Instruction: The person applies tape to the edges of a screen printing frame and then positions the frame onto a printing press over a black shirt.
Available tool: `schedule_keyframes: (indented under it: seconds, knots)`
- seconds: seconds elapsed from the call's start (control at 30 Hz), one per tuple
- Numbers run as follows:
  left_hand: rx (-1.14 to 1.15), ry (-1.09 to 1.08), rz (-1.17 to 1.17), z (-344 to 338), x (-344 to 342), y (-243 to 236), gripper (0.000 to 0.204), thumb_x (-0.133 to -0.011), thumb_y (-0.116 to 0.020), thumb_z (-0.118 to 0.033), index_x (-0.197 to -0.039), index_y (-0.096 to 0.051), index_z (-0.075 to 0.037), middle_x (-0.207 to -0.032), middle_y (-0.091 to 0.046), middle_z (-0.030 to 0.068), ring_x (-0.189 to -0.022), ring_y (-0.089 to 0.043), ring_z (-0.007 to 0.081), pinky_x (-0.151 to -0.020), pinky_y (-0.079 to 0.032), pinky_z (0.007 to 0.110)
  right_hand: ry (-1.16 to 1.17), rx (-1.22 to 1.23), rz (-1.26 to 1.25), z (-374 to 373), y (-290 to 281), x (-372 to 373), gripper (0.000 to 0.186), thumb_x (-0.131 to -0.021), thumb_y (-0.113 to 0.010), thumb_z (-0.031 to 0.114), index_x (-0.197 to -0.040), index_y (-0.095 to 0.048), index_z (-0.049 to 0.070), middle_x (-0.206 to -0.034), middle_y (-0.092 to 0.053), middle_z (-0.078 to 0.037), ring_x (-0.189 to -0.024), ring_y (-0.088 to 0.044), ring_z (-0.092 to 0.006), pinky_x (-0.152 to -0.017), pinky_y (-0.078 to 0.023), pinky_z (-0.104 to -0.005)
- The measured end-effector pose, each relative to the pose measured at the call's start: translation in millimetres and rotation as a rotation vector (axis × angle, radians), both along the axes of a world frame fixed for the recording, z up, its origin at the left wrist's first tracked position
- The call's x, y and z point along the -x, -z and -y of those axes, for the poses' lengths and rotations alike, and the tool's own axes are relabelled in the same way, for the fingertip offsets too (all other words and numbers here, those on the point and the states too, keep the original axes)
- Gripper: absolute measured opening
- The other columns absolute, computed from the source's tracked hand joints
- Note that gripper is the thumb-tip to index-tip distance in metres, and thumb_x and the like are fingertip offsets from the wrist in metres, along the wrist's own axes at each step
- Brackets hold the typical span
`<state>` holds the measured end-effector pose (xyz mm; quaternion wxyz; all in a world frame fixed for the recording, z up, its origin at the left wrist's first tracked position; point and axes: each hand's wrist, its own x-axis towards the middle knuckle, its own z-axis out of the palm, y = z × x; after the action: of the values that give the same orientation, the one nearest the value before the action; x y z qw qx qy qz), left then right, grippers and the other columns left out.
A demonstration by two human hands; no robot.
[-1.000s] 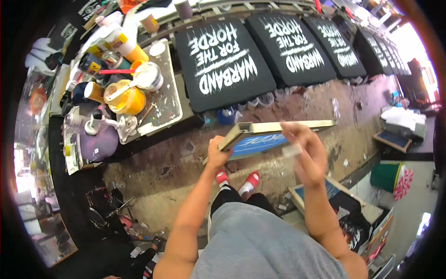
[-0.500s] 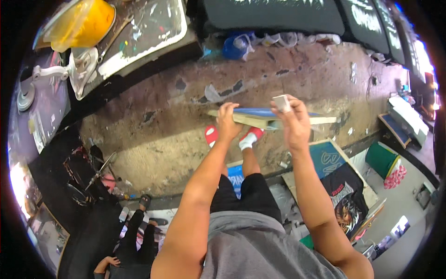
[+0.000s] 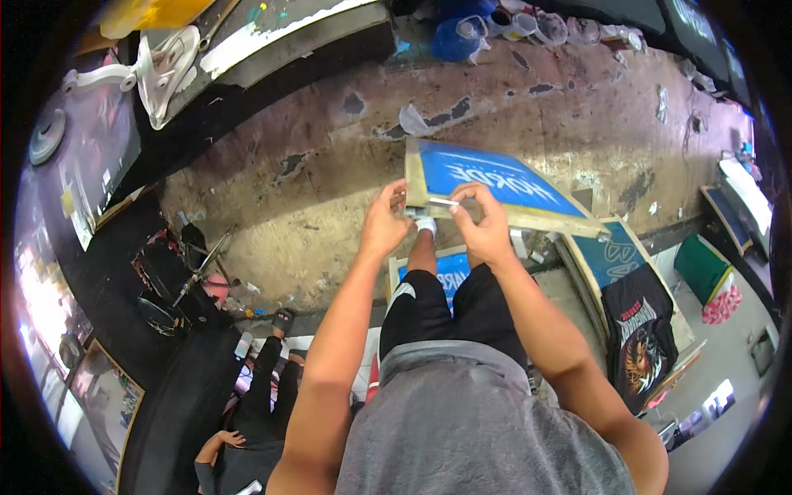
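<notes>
A wooden screen-printing frame (image 3: pixel 507 180) with blue mesh and white lettering is held tilted in front of my legs. My left hand (image 3: pixel 384 221) grips it at its near left corner, fingers curled against the wooden edge. Between the thumb and fingers of my right hand (image 3: pixel 485 223) is a small flat whitish piece (image 3: pixel 443 202), seen nearly edge-on. That piece is right at the same corner of the frame; whether it touches the wood I cannot tell.
Another blue-meshed frame (image 3: pixel 452 271) is by my legs. To the right are a stack of frames (image 3: pixel 606 247), a black printed shirt (image 3: pixel 637 330) and a green bin (image 3: pixel 703 266). A person (image 3: pixel 247 454) sits lower left. A paint-stained table (image 3: pixel 289 41) stands upper left; a blue jug (image 3: pixel 456 40) lies beyond.
The frame has tilted, so its blue face shows. My right hand has come left and down to the frame's corner with the whitish piece, now turned edge-on. The head view has shifted.
</notes>
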<state>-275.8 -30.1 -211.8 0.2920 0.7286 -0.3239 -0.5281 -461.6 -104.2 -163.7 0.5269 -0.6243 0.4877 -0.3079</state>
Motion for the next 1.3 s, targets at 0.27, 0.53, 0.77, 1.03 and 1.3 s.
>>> schedule_keyframes:
  seconds: [0.27, 0.53, 0.77, 1.03, 1.3]
  knots:
    - [0.180, 0.082, 0.029, 22.7, -14.0, -15.3, 0.067, -0.072, -0.082, -0.003, -0.134, -0.057, -0.007, -0.127, -0.059, 0.0151, -0.111, -0.066, 0.0278, -0.091, -0.059, 0.040, -0.003, -0.247, -0.132, 9.4, -9.2, -21.5, 0.017, -0.085, -0.073, 0.009, -0.101, -0.072, 0.003, -0.087, -0.071, -0.004, -0.079, -0.060, -0.0127, -0.077, -0.049, -0.0290]
    - [0.114, 0.049, -0.299, 42.3, -26.2, -10.4, 0.079, -0.075, -0.082, 0.001, -0.144, -0.044, -0.008, -0.148, -0.047, 0.0108, -0.135, -0.051, 0.0256, -0.112, -0.045, 0.046, -0.011, -0.261, -0.187, 33.0, -4.4, -25.9, 0.019, -0.085, -0.072, 0.006, -0.102, -0.072, -0.002, -0.092, -0.071, -0.014, -0.085, -0.066, -0.0209, -0.082, -0.052, -0.0343]
    - [0.049, -0.100, -0.656, 42.9, -37.5, -17.2, 0.052, -0.088, -0.074, -0.004, -0.136, -0.052, -0.004, -0.142, -0.054, 0.0152, -0.125, -0.056, 0.0225, -0.106, -0.046, 0.037, 0.022, -0.239, -0.239, 34.4, -3.2, -33.0, 0.018, -0.084, -0.072, 0.006, -0.101, -0.071, -0.001, -0.091, -0.071, -0.015, -0.084, -0.067, -0.0249, -0.081, -0.054, -0.0366]
    - [0.108, -0.208, -0.469, 42.9, -28.4, -4.6, 0.017, -0.093, -0.072, -0.008, -0.107, -0.066, -0.001, -0.138, -0.059, 0.0226, -0.123, -0.057, 0.0200, -0.102, -0.047, 0.034, 0.056, -0.210, -0.337, 31.9, -6.5, -42.0, 0.016, -0.083, -0.072, 0.006, -0.097, -0.069, -0.001, -0.087, -0.072, -0.016, -0.082, -0.069, -0.0278, -0.077, -0.055, -0.0398]
    - [0.123, -0.235, -0.409, 38.5, -25.2, -3.7, 0.014, -0.092, -0.073, -0.009, -0.102, -0.068, 0.001, -0.132, -0.062, 0.0232, -0.120, -0.059, 0.0208, -0.103, -0.047, 0.034, 0.100, -0.184, -0.340, 26.4, -2.8, -43.9, 0.015, -0.082, -0.071, 0.005, -0.095, -0.069, -0.001, -0.085, -0.072, -0.016, -0.080, -0.069, -0.0284, -0.075, -0.055, -0.0397]
